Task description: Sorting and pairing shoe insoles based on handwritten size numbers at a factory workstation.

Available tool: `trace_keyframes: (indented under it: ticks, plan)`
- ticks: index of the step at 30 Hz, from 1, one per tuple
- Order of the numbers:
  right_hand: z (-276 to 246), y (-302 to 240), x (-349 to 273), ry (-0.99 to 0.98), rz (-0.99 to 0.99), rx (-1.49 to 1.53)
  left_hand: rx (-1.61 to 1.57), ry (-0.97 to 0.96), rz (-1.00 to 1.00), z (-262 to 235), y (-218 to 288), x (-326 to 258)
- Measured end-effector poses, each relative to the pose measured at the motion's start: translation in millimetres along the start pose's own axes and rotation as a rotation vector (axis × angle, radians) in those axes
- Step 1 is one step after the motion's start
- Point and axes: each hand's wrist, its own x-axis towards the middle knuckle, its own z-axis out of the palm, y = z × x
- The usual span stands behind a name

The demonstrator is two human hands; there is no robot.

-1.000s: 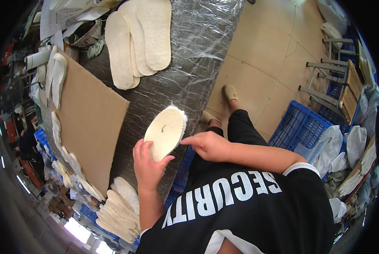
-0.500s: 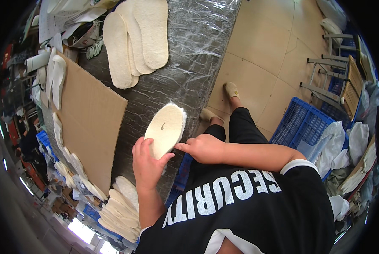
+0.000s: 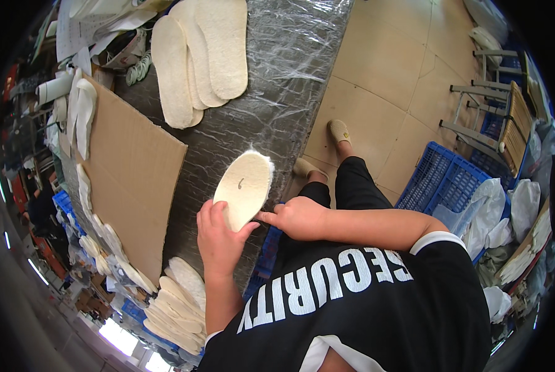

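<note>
Tabletop (image 3: pixel 283 80) cut off above; left hand (image 3: pixel 218 240) grips insole (image 3: pixel 247 185), partly hiding it; right hand's (image 3: pixel 299 218) grip unclear.

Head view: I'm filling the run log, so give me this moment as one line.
left hand: holds cream insole | right hand: at insole's lower right edge | nearby: fanned insoles, cardboard sheet

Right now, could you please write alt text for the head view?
A person's left hand holds a cream insole; the right hand has one finger at its edge. Beyond, more cream insoles lie on a dark table.
</note>
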Motion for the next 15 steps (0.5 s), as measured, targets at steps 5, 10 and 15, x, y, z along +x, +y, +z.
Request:
trace_keyframes:
  ticks: [5, 10, 15]
  plan:
    - [-5.1, 0.6, 0.6, -0.051, 0.002, -0.006, 0.014, 0.003, 0.004, 3.0, -0.1, 0.1]
    - [2.0, 16.2, -7.7, 0.225, -0.107, 0.101, -0.007, -0.007, -0.019, 5.8, 3.7, 3.4]
    - [-42.0, 13.5, 5.0, 0.535, -0.147, -0.106, -0.053, 0.036, -0.057, 5.8, 0.8, -2.0]
